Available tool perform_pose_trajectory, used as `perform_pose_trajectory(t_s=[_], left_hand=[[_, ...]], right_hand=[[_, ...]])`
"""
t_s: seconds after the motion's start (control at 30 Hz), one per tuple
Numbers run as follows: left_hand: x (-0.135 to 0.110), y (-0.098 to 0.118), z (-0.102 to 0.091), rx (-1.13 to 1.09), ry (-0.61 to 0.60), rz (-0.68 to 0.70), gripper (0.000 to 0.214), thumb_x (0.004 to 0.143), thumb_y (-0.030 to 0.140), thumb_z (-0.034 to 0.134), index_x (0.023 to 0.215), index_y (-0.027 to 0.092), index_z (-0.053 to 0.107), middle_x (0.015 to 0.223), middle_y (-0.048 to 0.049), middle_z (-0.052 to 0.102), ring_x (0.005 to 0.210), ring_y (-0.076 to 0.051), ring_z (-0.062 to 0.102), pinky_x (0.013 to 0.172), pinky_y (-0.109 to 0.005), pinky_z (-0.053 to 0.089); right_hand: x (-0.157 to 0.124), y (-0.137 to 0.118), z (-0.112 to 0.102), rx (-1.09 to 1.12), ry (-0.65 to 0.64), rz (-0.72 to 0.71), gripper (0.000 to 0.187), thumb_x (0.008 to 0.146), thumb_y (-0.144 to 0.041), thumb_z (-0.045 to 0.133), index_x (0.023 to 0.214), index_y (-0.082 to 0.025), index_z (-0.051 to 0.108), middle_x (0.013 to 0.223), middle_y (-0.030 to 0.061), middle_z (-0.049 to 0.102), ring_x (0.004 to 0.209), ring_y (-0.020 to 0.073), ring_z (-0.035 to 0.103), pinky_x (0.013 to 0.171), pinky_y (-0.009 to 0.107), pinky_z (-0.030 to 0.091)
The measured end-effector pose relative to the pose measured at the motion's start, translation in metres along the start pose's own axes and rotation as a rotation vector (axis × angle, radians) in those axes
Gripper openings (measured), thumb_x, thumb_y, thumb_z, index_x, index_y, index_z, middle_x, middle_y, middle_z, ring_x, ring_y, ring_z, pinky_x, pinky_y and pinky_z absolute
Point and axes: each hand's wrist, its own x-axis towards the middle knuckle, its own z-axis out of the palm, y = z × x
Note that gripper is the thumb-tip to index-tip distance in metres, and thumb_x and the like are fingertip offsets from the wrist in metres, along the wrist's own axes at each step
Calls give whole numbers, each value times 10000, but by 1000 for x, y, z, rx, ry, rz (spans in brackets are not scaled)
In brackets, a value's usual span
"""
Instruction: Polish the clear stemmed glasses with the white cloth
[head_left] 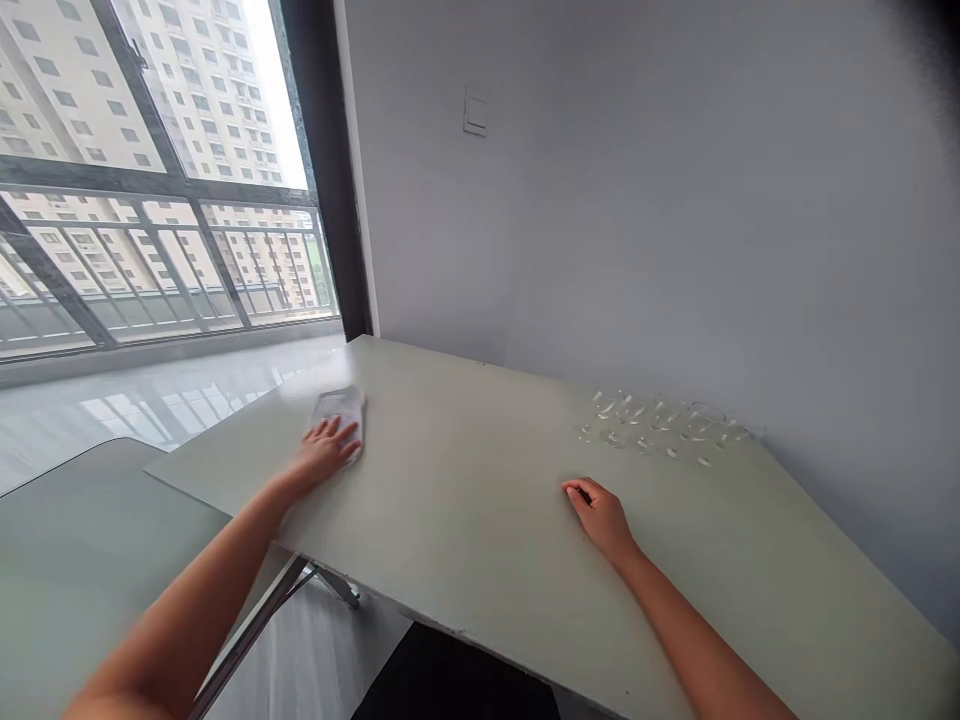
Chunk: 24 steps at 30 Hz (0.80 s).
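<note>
My left hand (326, 452) lies flat with its fingers spread, pressing on a folded white cloth (350, 405) toward the left end of the pale table (450, 480). The cloth reaches out past my fingertips. Over the tabletop's right half, my right hand (600, 515) rests with its fingers curled in, and nothing shows in them. Beyond that hand, near the wall, stand several small clear glasses (660, 415) in a cluster; their outlines are faint.
A second, grey-green table (90, 540) adjoins at the lower left, with a metal folding leg (255, 630) beside it. A grey wall (600, 200) with a switch (475, 112) borders the far side. Large windows (172, 190) fill the upper left.
</note>
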Motion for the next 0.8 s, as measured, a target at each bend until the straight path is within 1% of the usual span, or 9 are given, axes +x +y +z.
perform_pose_trajectory(t_s=[0.07, 0.1, 0.13, 0.2, 0.3, 0.43, 0.6, 0.7, 0.8], left_hand=[[4, -44, -4, 45, 3, -226, 592, 837, 540, 270, 1336, 227, 333, 1430, -118, 240, 1296, -359, 192, 1002, -496, 187], [2, -57, -6, 44, 9, -307, 618, 830, 565, 252, 1340, 223, 321, 1432, -130, 229, 1292, -375, 185, 987, -506, 198], [-2, -63, -6, 42, 10, -371, 631, 827, 575, 238, 1345, 221, 308, 1432, -147, 218, 1287, -393, 183, 973, -523, 202], [-12, -54, -4, 48, 19, -419, 631, 832, 565, 222, 1348, 211, 301, 1423, -185, 213, 1280, -416, 181, 953, -552, 194], [-33, 0, 5, 84, 62, -315, 588, 851, 508, 231, 1332, 189, 338, 1398, -217, 251, 1279, -421, 186, 953, -567, 174], [-66, 99, 20, 94, 152, 18, 525, 853, 447, 305, 1298, 184, 399, 1371, -189, 322, 1276, -382, 230, 989, -543, 164], [-112, 213, 28, -101, 229, 401, 426, 826, 344, 435, 1232, 219, 463, 1346, -137, 373, 1275, -339, 262, 1008, -526, 201], [-130, 255, 25, -378, 315, 501, 327, 831, 178, 398, 1134, 228, 510, 1319, -97, 381, 1241, -252, 334, 987, -435, 311], [-138, 265, 22, -690, 542, 420, 286, 823, 97, 367, 1029, 214, 526, 1181, -93, 435, 1101, -190, 449, 901, -358, 401]], right_hand=[[0, 0, 1, -2, 12, 1, 276, 807, -336, 382, 812, -210, 628, 885, 32, 640, 802, 183, 575, 720, 309, 426], [1, -1, 1, -3, 15, 0, 276, 807, -332, 379, 809, -210, 627, 887, 32, 640, 804, 183, 573, 719, 308, 424], [1, -2, 1, -3, 15, -2, 277, 807, -330, 377, 807, -210, 627, 886, 32, 639, 799, 181, 573, 715, 307, 423], [1, -3, 0, 1, 13, 1, 277, 804, -326, 377, 810, -209, 627, 885, 32, 639, 779, 176, 574, 702, 303, 423], [0, -4, 0, 16, 28, 9, 271, 793, -319, 386, 806, -205, 632, 879, 30, 639, 759, 169, 574, 690, 297, 422], [0, -4, -1, 47, 62, 7, 263, 777, -309, 402, 776, -197, 640, 827, 32, 642, 729, 167, 568, 673, 294, 421], [-3, -20, -1, 64, 179, 25, 291, 815, -310, 367, 835, -178, 625, 880, 63, 624, 734, 169, 561, 648, 298, 443], [-8, -49, 6, 63, 198, -138, 296, 846, -276, 347, 913, -179, 618, 1003, 87, 596, 925, 181, 547, 785, 312, 448], [-15, -80, 25, -77, 12, -247, 356, 865, -267, 336, 1118, -149, 557, 1242, 121, 487, 1156, 205, 432, 963, 355, 352]])
